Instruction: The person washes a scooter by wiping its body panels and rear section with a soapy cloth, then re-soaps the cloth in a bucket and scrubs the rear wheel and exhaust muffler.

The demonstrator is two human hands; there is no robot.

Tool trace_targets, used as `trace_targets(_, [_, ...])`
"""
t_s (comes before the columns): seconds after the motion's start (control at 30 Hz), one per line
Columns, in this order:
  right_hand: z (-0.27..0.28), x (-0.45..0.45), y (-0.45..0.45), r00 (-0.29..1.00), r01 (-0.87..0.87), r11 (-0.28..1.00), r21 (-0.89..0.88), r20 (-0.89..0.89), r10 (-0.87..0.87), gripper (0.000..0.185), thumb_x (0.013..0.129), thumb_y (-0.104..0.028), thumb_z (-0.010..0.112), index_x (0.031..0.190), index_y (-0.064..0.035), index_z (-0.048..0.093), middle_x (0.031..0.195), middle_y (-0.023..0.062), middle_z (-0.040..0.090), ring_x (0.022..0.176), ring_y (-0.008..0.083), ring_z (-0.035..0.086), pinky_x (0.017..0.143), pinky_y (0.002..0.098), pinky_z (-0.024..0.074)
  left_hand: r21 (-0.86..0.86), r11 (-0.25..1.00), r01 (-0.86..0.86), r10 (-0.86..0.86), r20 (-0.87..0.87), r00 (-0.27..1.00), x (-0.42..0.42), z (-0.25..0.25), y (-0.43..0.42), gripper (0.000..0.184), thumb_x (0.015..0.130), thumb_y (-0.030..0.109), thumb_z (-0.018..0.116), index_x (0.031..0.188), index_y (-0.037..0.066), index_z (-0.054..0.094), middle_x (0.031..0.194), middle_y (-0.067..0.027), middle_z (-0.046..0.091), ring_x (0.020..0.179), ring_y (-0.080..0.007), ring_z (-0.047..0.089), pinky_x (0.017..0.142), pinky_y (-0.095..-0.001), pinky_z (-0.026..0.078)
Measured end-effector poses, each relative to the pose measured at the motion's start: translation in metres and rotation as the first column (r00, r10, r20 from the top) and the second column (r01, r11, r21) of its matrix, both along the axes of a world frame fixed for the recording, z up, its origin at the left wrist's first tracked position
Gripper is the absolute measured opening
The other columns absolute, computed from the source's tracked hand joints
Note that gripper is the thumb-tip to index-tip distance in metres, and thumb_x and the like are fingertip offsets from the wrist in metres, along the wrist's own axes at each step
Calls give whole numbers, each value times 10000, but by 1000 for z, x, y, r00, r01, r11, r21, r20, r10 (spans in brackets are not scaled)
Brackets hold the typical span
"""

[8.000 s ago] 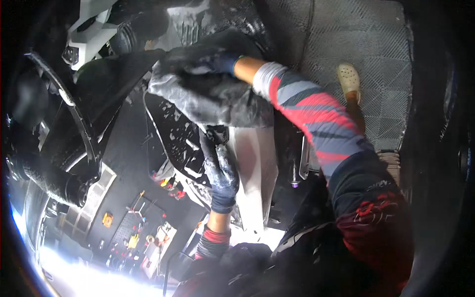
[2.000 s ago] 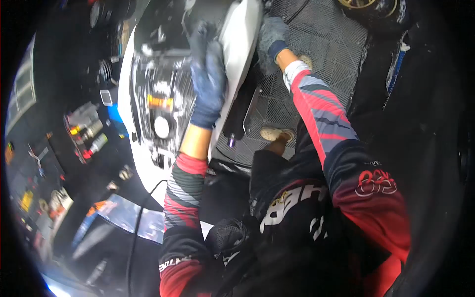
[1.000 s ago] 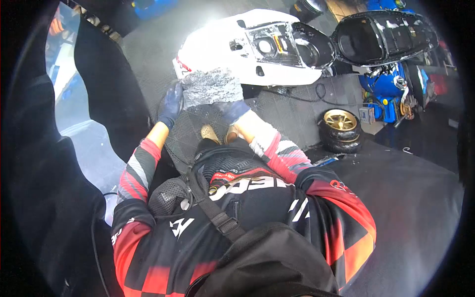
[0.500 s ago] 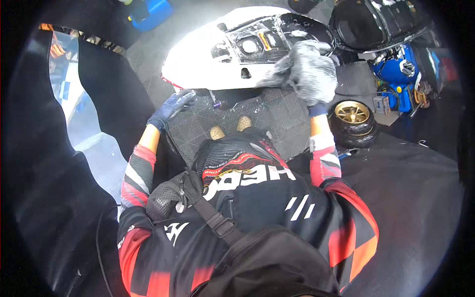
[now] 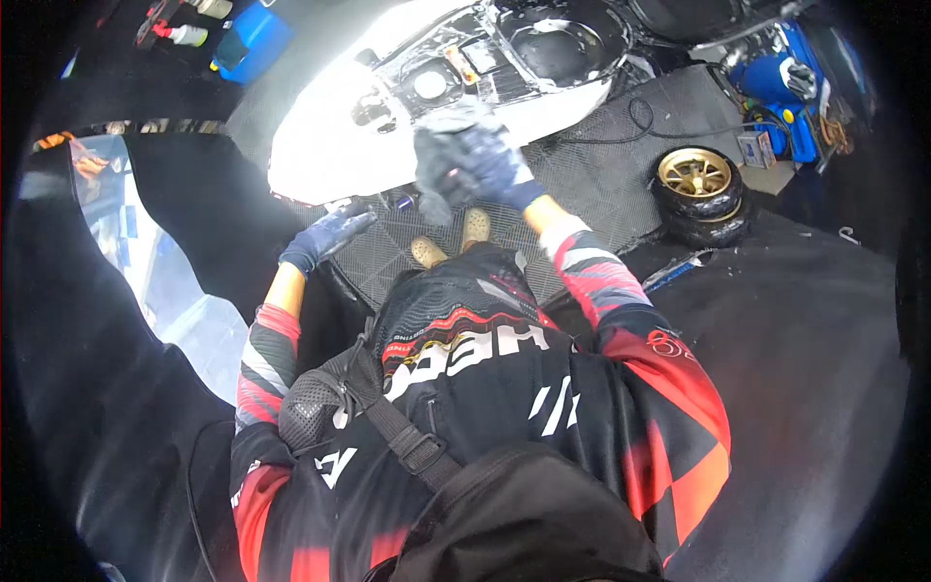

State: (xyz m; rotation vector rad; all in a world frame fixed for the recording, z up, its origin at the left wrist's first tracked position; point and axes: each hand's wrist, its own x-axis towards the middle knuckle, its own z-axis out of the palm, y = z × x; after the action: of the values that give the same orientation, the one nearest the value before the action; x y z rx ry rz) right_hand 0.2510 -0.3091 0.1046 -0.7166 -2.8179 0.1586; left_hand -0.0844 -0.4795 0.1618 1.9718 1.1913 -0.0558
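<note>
A grey cloth hangs bunched from my right hand, which wears a dark blue glove and is over the near edge of a white motor scooter body. The cloth hides part of that edge. My left hand, gloved too, is near the scooter's left end with its fingers stretched out and nothing in them. An open compartment with a black interior shows in the top of the scooter, beside a round white cap.
Two stacked tyres, the upper with a gold wheel, stand at the right. Blue equipment and a cable lie behind them. A blue container is at the upper left. Black sheeting spreads at the right.
My right hand has moved left with the cloth, from the compartment's right end to the scooter's near edge. My left hand has barely moved. The view has shifted, and the scooter appears higher and larger.
</note>
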Motion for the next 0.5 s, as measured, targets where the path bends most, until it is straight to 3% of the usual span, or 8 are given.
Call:
trace_targets(0.03, [18, 9, 19, 968, 130, 990, -58, 222, -114, 489, 913, -479, 449, 1337, -240, 496, 1327, 174, 516, 1224, 373, 493, 1031, 526, 356, -100, 989, -109, 107, -18, 994, 9, 16, 4, 451, 936, 16, 428, 1384, 59, 447, 1437, -124, 399, 1169, -254, 534, 1014, -350, 441])
trace_targets(0.07, [24, 26, 30, 975, 203, 966, -163, -59, -215, 390, 910, -436, 479, 1249, -258, 557, 1210, 158, 583, 1103, 364, 567, 967, 507, 415, -196, 956, -220, 215, -46, 975, 17, 29, 5, 425, 950, 42, 435, 1374, 51, 453, 1429, -127, 404, 1161, -250, 537, 1012, -349, 439])
trace_targets(0.1, [0, 39, 45, 924, 368, 904, -215, -23, -382, 359, 895, -403, 520, 1225, -271, 569, 1167, 163, 597, 1046, 379, 591, 938, 490, 442, -325, 869, -373, 389, -17, 921, 18, 34, 5, 389, 978, 85, 435, 1364, 43, 456, 1395, -142, 434, 1153, -244, 537, 1011, -352, 434])
trace_targets(0.2, [-56, 92, 102, 888, 455, 884, 107, -135, -440, 327, 911, -358, 531, 1150, -144, 596, 1176, 171, 583, 1104, 355, 555, 977, 468, 411, -217, 920, -327, 311, -104, 945, 7, 58, -6, 376, 998, 121, 430, 1364, 43, 454, 1398, -143, 442, 1185, -242, 525, 1009, -353, 434])
trace_targets(0.23, [-49, 98, 107, 846, 522, 845, -120, -56, -530, 339, 906, -363, 544, 1107, -98, 605, 1165, 186, 580, 1102, 358, 545, 993, 463, 389, -64, 952, -298, 296, -40, 954, -12, 33, -23, 383, 988, 113, 439, 1369, 71, 460, 1406, -144, 447, 1228, -239, 504, 1027, -354, 425])
trace_targets(0.33, [-86, 99, 103, 818, 563, 825, 39, -166, -550, 371, 902, -375, 536, 1162, -115, 587, 1165, 193, 577, 1142, 370, 508, 1053, 520, 303, -163, 869, -466, 457, -94, 885, -31, 49, -37, 409, 969, 102, 442, 1378, 102, 462, 1421, -139, 438, 1256, -247, 490, 1054, -348, 406])
trace_targets(0.4, [-63, 78, 72, 878, 471, 875, 110, -156, -453, 408, 897, -384, 534, 1205, -119, 570, 1183, 195, 568, 1153, 385, 498, 1066, 551, 273, 20, 924, -382, 383, -27, 923, -60, 33, -60, 465, 931, 49, 461, 1387, 135, 460, 1417, -142, 440, 1261, -275, 482, 1073, -361, 394])
trace_targets(0.5, [-10, 21, 8, 948, 302, 950, 74, -131, -291, 432, 900, -351, 530, 1253, -101, 538, 1254, 228, 531, 1232, 425, 437, 1090, 590, 209, -500, 552, -668, 776, 13, 631, -81, 35, -57, 466, 940, 58, 420, 1396, 150, 449, 1407, -140, 446, 1250, -306, 478, 1072, -375, 398])
